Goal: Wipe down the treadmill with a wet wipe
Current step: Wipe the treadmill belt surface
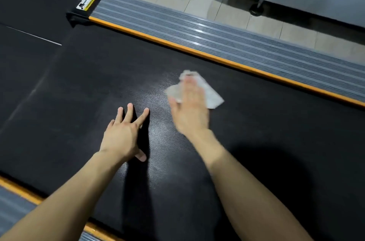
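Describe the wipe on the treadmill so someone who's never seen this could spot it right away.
Start at the wide black treadmill belt that fills most of the view, edged on its far side by an orange strip and a grey ribbed rail. Near that strip, the right hand presses flat on the wet wipe. It is the only pale, crumpled thing on the dark belt.

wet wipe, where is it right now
In the head view the wet wipe lies on the treadmill belt, right of centre, pressed under the right hand, between the left hand and the far orange-edged side rail.
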Motion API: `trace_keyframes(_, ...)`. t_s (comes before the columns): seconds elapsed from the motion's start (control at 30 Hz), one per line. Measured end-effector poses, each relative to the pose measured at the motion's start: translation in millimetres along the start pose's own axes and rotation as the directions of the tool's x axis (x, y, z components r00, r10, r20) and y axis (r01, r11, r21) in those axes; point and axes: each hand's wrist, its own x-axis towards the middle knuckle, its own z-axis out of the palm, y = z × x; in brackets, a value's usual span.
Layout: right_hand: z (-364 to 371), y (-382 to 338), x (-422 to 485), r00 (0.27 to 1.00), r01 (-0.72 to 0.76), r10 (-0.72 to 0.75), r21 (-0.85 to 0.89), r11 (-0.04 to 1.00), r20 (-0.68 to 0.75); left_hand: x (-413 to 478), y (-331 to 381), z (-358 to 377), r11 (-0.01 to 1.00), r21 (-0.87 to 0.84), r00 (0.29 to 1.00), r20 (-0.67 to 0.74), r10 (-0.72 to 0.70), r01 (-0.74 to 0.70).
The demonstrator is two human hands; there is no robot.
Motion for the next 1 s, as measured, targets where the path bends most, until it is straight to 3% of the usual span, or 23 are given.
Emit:
trace_keyframes(0.1,10.7,-44.8,-15.7,0.959,0.234,-0.225,-0.031,0.972,0.173,-1.2,-0.8,0.0,0.999,-0.032,1.000,-0.009,-0.013,0.012)
trace_keyframes(0.17,-1.9,-7.2,-24.1,0.969,0.230,-0.225,-0.032,0.973,0.105,0.1,-1.2,1.0,0.999,-0.031,1.000,-0.014,-0.015,0.015)
trace_keyframes(0.23,-25.5,62.5,-32.6,0.995,0.097,-0.095,-0.108,0.989,0.031,1.0,-0.7,2.4,1.000,-0.017,1.000,-0.021,-0.013,0.013)
trace_keyframes(0.3,-55.7,128.2,-39.7,0.986,-0.167,0.163,-0.159,0.973,-0.035,0.8,-0.3,2.4,1.000,0.002,0.999,-0.026,-0.021,0.021)
trace_keyframes(0.37,-67.2,143.3,-39.2,0.914,-0.403,0.395,-0.117,0.908,-0.090,-0.9,0.2,0.1,1.000,-0.002,0.999,-0.022,-0.028,0.028)
trace_keyframes(0.4,-62.7,127.2,-36.8,0.904,-0.424,0.418,-0.068,0.903,-0.089,-2.1,0.1,-0.3,0.999,-0.012,0.999,-0.021,-0.030,0.030)
trace_keyframes(0.43,-56.6,97.8,-36.2,0.938,-0.341,0.336,-0.055,0.938,-0.087,-3.8,0.3,-0.5,0.999,-0.019,0.999,-0.027,-0.033,0.032)
trace_keyframes(0.47,-46.3,60.6,-40.0,0.988,-0.148,0.146,-0.066,0.987,-0.041,-4.7,-0.2,1.1,0.999,-0.028,0.998,-0.043,-0.040,0.038)
trace_keyframes(0.5,-34.4,19.6,-47.4,0.989,0.132,-0.127,-0.071,0.989,0.078,-6.5,-1.2,4.3,0.998,-0.049,0.997,-0.066,-0.049,0.046)
trace_keyframes(0.53,-25.9,-16.5,-60.1,0.899,0.397,-0.383,-0.028,0.917,0.212,-10.5,-2.4,9.7,0.995,-0.088,0.993,-0.101,-0.066,0.057)
trace_keyframes(0.57,-18.4,-38.8,-75.7,0.774,0.569,-0.546,0.024,0.822,0.322,-15.5,-4.6,17.3,0.987,-0.143,0.984,-0.152,-0.095,0.074)
trace_keyframes(0.6,-16.8,-47.5,-86.3,0.700,0.652,-0.625,0.048,0.756,0.346,-22.9,-6.8,23.2,0.975,-0.202,0.970,-0.202,-0.134,0.093)
trace_keyframes(0.63,-16.9,-38.6,-85.7,0.702,0.663,-0.648,0.059,0.746,0.295,-32.2,-8.1,27.6,0.963,-0.245,0.958,-0.229,-0.173,0.115)
trace_keyframes(0.7,-20.1,17.3,-70.7,0.857,0.508,-0.500,-0.038,0.861,0.125,-54.1,-8.9,36.3,0.958,-0.253,0.950,-0.242,-0.198,0.135)
trace_keyframes(0.77,-40.4,89.8,-46.6,0.989,0.148,-0.148,-0.117,0.982,0.009,-73.0,-12.2,44.9,0.967,-0.216,0.966,-0.191,-0.176,0.133)
trace_keyframes(0.8,-53.4,120.2,-36.9,1.000,-0.029,0.028,-0.132,0.991,-0.012,-78.4,-13.4,48.9,0.975,-0.188,0.980,-0.133,-0.147,0.120)
trace_keyframes(0.87,-67.8,140.2,-29.1,0.970,-0.242,0.243,-0.125,0.962,-0.002,-83.3,-14.2,55.0,0.983,-0.152,0.994,-0.028,-0.109,0.104)
trace_keyframes(0.93,-60.8,106.7,-40.1,0.964,-0.267,0.266,-0.069,0.961,-0.024,-83.3,-12.0,58.5,0.977,-0.172,0.992,-0.008,-0.127,0.124)
trace_keyframes(0.97,-50.8,78.3,-50.7,0.986,-0.167,0.167,-0.024,0.986,-0.028,-82.2,-10.6,60.0,0.974,-0.184,0.990,-0.014,-0.137,0.132)
trace_keyframes(1.0,-38.0,43.9,-66.1,1.000,0.021,-0.021,0.026,0.999,-0.010,-81.2,-9.9,62.1,0.972,-0.191,0.989,-0.023,-0.144,0.137)
